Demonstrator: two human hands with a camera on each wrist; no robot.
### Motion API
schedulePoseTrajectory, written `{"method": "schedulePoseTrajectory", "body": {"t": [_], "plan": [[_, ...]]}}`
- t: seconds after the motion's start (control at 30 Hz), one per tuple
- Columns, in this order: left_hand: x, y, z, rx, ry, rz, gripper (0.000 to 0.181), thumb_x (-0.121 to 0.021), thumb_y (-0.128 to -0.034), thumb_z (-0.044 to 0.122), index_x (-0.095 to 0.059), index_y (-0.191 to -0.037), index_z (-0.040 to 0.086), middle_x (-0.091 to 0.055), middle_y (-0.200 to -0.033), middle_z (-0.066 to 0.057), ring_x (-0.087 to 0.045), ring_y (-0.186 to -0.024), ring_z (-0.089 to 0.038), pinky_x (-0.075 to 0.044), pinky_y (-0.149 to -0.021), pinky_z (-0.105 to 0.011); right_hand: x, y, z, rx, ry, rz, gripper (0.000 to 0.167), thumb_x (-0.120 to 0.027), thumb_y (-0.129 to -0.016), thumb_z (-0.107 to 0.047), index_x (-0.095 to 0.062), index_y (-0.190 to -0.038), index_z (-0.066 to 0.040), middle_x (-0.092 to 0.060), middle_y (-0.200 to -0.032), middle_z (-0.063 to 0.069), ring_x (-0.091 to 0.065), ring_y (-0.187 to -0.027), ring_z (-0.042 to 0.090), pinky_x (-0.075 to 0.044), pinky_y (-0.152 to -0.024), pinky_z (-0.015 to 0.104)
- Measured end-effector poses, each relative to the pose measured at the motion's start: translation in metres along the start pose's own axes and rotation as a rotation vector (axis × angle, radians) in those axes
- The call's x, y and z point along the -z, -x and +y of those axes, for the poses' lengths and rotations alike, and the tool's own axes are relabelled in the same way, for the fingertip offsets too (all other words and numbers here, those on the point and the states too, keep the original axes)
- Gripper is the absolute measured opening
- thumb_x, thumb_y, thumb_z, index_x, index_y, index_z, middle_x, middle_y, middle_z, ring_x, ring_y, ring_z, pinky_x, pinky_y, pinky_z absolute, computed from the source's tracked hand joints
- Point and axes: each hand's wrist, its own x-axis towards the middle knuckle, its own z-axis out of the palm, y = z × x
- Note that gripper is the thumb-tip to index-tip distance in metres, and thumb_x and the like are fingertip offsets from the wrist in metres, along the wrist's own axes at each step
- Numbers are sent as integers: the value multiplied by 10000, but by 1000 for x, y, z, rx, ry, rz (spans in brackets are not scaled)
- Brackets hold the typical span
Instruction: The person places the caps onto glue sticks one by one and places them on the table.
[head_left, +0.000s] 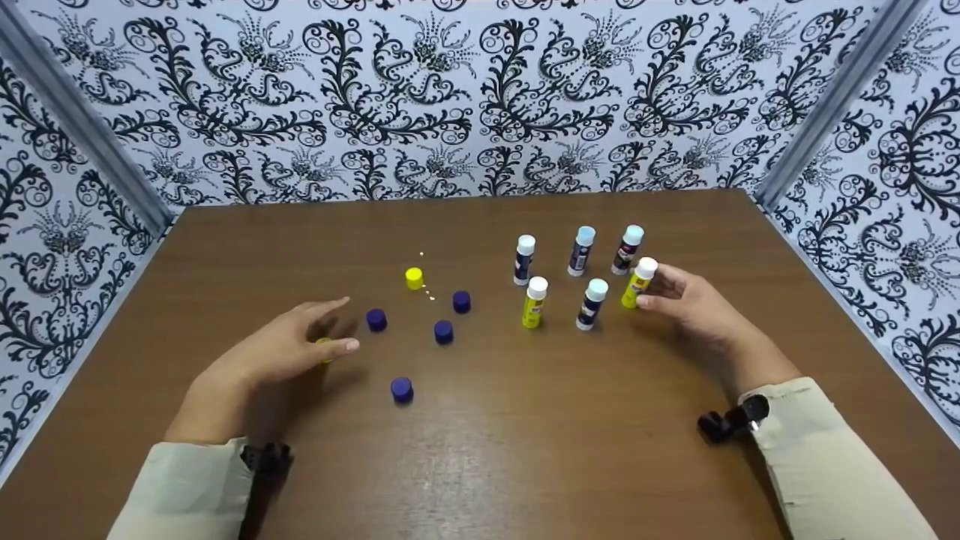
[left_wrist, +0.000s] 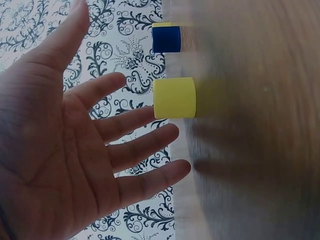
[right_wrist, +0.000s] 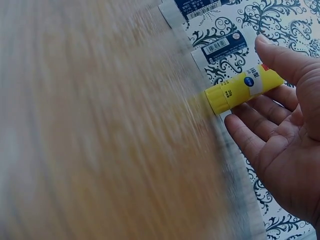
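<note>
My left hand [head_left: 281, 349] is spread around a yellow cap [left_wrist: 174, 98], its thumb and fingers apart; in the head view the hand partly hides that cap. At the right, my right hand [head_left: 694, 307] is beside an upright yellow glue stick [head_left: 639, 283] with a white top. In the right wrist view the thumb stands off this stick [right_wrist: 245, 90], and the fingers lie loosely behind it. Another yellow stick [head_left: 534, 303] and several dark blue ones, such as the nearest [head_left: 592, 304], stand uncapped to its left.
Several dark blue caps, one [head_left: 402, 390] nearest the front, and a second yellow cap [head_left: 414, 279] lie left of centre on the brown table [head_left: 480, 450]. Small white crumbs [head_left: 430, 298] are near that yellow cap. Patterned walls [head_left: 450, 97] enclose the back and sides.
</note>
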Motion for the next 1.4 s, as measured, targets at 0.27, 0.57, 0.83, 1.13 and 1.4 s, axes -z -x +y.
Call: {"method": "schedulePoseTrajectory", "body": {"t": [0.27,0.57,0.83,1.13,1.4], "plan": [[1,3,1,52,-18,-34,893,-720,-920,575,-368,-1617,142,-427,-1607,-237,-420,-1471,-463,-333,-1213,-653,-2,-4,1,-23,-32,0,645,-725,-986,-181,-435,-1508,60,-518,-1499,261,-606,-1215,49,-474,-1008,98],[2,7,0,84,-15,-48,879,-805,-874,496,-425,-1592,160,-474,-1583,-202,-485,-1404,-429,-377,-1203,-620,0,-4,0,-31,15,13,595,-718,-994,-210,-490,-1487,32,-555,-1473,229,-611,-1218,118,-490,-986,102],[2,3,-7,58,-2,-41,682,-820,-901,341,-553,-1479,95,-629,-1445,-151,-601,-1282,-368,-462,-1150,-580,0,-5,2,-36,1,17,588,-711,-998,-193,-488,-1494,31,-539,-1506,230,-604,-1244,112,-477,-1004,98],[2,0,-17,30,9,-17,475,-839,-886,296,-695,-1297,105,-701,-1191,-120,-621,-1028,-265,-562,-939,-426,-1,-8,5,-25,-46,4,630,-720,-992,-209,-462,-1506,50,-484,-1561,244,-589,-1231,17,-488,-1010,107],[2,-1,-18,37,14,-12,360,-842,-881,303,-723,-1166,117,-702,-1077,-78,-608,-947,-225,-534,-856,-348,-1,-9,6,-27,-47,11,609,-700,-1003,-173,-457,-1521,34,-516,-1551,208,-587,-1224,-8,-480,-1008,97]]}}
